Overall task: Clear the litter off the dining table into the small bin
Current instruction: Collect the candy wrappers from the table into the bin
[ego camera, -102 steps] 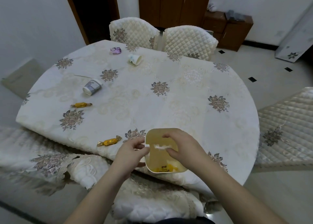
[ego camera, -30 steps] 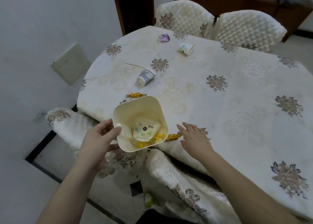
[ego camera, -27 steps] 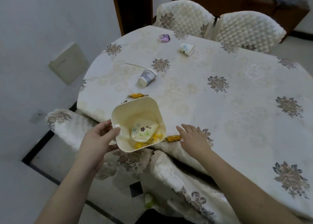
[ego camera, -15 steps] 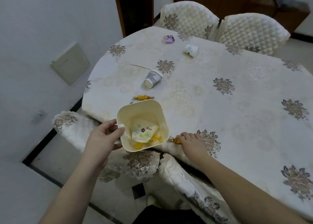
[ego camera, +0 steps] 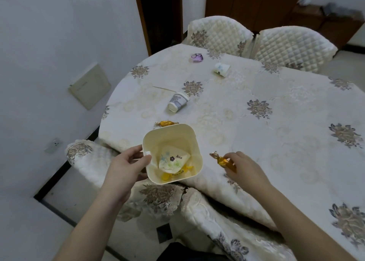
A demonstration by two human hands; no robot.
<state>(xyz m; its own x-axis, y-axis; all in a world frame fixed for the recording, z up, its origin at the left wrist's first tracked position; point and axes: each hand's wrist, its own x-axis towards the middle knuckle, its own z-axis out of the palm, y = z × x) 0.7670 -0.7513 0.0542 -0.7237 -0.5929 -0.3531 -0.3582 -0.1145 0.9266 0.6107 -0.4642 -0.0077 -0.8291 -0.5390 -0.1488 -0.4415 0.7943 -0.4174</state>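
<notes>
My left hand (ego camera: 126, 166) grips the left rim of the small cream bin (ego camera: 189, 136), held at the table's near edge. Inside lie a flattened paper cup (ego camera: 172, 160) and yellow wrappers. My right hand (ego camera: 245, 168) pinches a gold candy wrapper (ego camera: 223, 160), lifted just right of the bin. Another gold wrapper (ego camera: 166, 123) lies just beyond the bin. Farther off lie a tipped grey-patterned paper cup (ego camera: 177, 102), a thin stick (ego camera: 164, 88), a second paper cup (ego camera: 221, 69) and a purple wrapper (ego camera: 196, 58).
The round table (ego camera: 276, 126) carries a cream floral cloth. Two quilted chairs (ego camera: 256, 37) stand at its far side, and another covered chair (ego camera: 158, 197) is below the bin at the near edge. A white wall is on the left.
My right hand closed on the gold wrapper at the table edge and lifted it off the cloth. The bin stays in my left hand.
</notes>
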